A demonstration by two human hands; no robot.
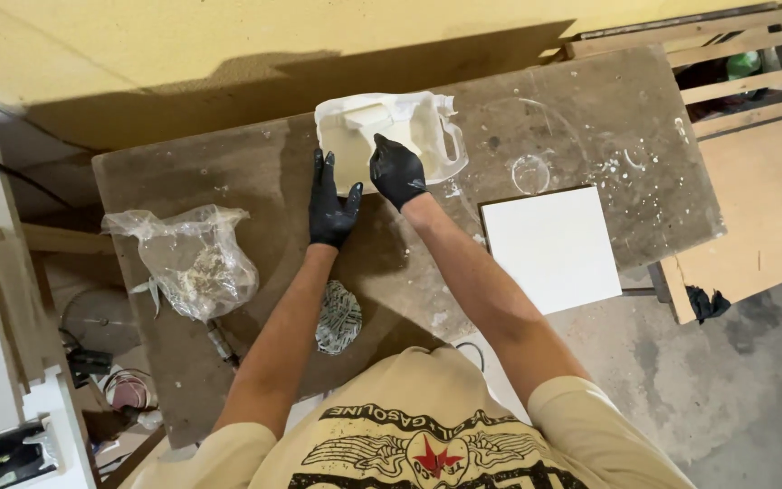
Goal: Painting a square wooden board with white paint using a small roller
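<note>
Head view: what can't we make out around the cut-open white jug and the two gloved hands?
- Cut-open white jug: near edge and inside hidden by left hand and right hand.
- Right hand's fingertips: curled over the jug, so the grip is unclear.
- Clear plastic bag: crumpled film blurs its pale contents.
- Grey wad on the workbench: too small to identify.

A clear plastic bag (194,258) holding pale crumbly stuff lies at the left of the stained workbench (590,118). A crumpled grey wad (338,317), perhaps steel wool, sits near its front edge. A white square tile (554,246) lies to the right.
</note>
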